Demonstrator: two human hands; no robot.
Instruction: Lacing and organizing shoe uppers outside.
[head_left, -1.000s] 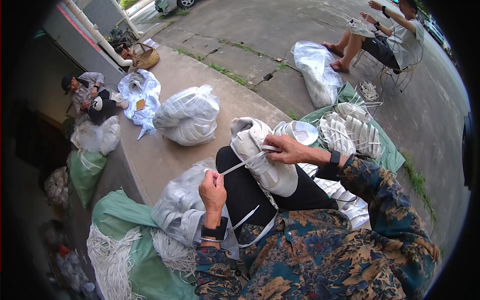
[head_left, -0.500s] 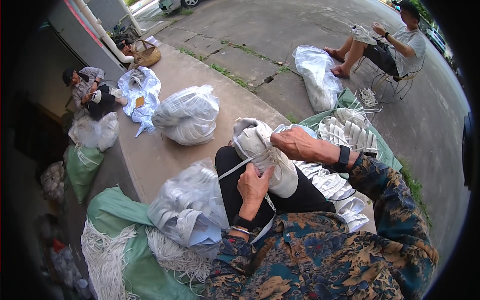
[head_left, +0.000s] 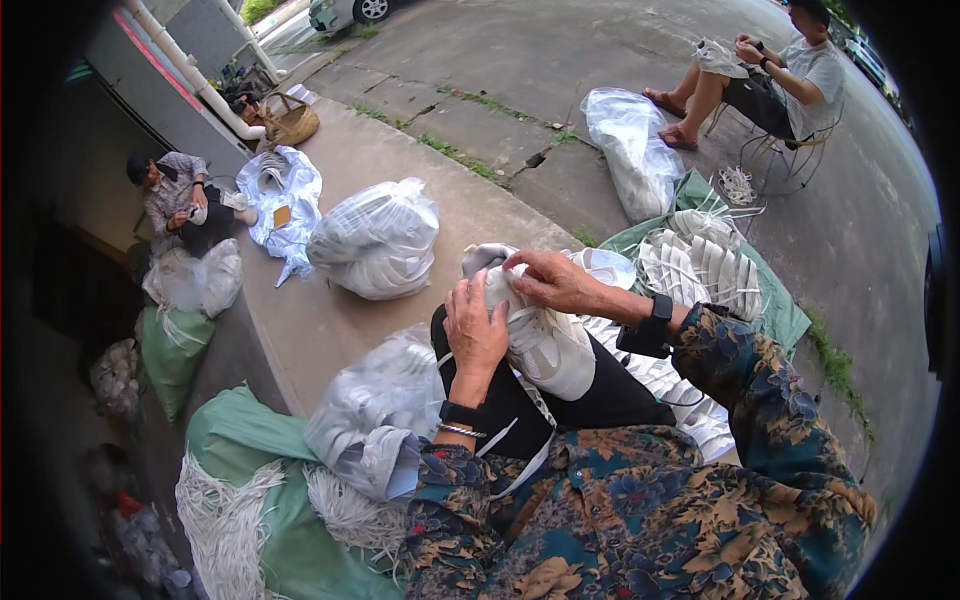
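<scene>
A white sneaker [head_left: 556,352] rests across my black-trousered lap, its toe pointing toward me and its collar away. My left hand [head_left: 476,326] is closed round the left side of the sneaker's upper, fingers pointing up toward the collar. From the right, my right hand [head_left: 556,282] bends over the top opening with its fingers pinched at the eyelet edge; what is between the fingertips is too small to tell. A loose white shoelace [head_left: 528,462] trails down over my lap, below my left wrist.
Clear bags of white shoe parts [head_left: 378,245] stand on the ledge, with another bag [head_left: 375,400] at my left. Bundled laces [head_left: 225,520] lie on a green sack [head_left: 235,425]. Rows of white uppers [head_left: 700,270] lie at right. Two people sit farther off, handling shoes.
My left hand has moved up from the laced front to the sneaker's side near the collar. My right hand has shifted slightly left, and the lace stretched across the left side has dropped away.
</scene>
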